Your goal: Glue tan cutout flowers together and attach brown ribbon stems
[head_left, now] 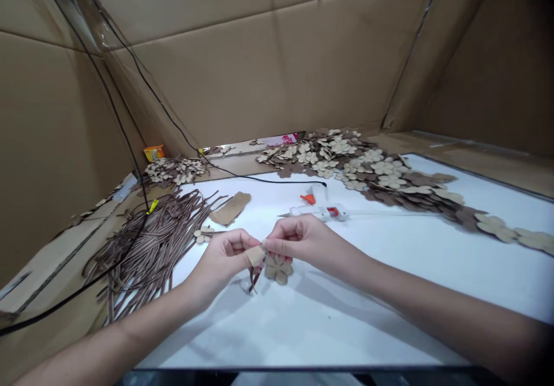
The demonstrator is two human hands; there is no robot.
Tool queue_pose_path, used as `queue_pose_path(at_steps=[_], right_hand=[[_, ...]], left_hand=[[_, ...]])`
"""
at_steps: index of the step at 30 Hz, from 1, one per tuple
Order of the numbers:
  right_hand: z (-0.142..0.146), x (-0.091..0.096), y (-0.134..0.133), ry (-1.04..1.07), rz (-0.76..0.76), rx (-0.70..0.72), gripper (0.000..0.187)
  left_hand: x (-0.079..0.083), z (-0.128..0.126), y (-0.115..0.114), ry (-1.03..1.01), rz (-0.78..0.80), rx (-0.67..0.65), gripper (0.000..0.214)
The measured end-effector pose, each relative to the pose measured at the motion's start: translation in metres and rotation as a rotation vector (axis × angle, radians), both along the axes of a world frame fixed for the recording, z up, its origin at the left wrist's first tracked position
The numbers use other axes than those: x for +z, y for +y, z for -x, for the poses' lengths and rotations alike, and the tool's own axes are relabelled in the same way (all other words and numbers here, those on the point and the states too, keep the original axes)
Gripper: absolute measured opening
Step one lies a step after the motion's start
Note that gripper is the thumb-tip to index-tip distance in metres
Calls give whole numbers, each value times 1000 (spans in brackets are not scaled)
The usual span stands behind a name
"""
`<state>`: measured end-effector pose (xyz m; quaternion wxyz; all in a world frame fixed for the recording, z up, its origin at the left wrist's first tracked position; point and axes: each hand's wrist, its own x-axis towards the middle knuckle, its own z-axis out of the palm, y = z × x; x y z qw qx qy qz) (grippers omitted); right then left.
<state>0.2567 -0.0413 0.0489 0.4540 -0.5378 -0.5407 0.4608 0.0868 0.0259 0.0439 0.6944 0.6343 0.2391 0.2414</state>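
Note:
My left hand (229, 253) is closed in a pinch, with the ends of a thin brown strip (254, 280) hanging below its fingers. A tan patch (255, 255) covers its thumb tip. My right hand (298, 239) meets it, thumb and fingertips pressed together; what lies between them is too small to name. Just under the right fingers is a beige felt flower (279, 270); whether it is held or lies on the table I cannot tell. Beyond the right hand a white glue gun (320, 212) rests on its side, nozzle pointing left.
Brown strips (151, 247) are heaped at left, beside a torn cardboard piece (231, 208) and a pale flower (203, 235). Brown and beige flowers (372, 169) pile up at back right. A black cable (142, 224) crosses the left side. Cardboard walls (259, 86) enclose the white table (367, 328).

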Motion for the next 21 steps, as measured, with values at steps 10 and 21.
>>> queue_pose_path(at_steps=[10,21], right_hand=[[0,12,-2,-29,-62,-60,27],[-4,7,2,-32,-26,-96,31]], left_hand=[[-5,-1,4,-4,-7,-3,23],[-4,1,-2,122,-21,-156,27]])
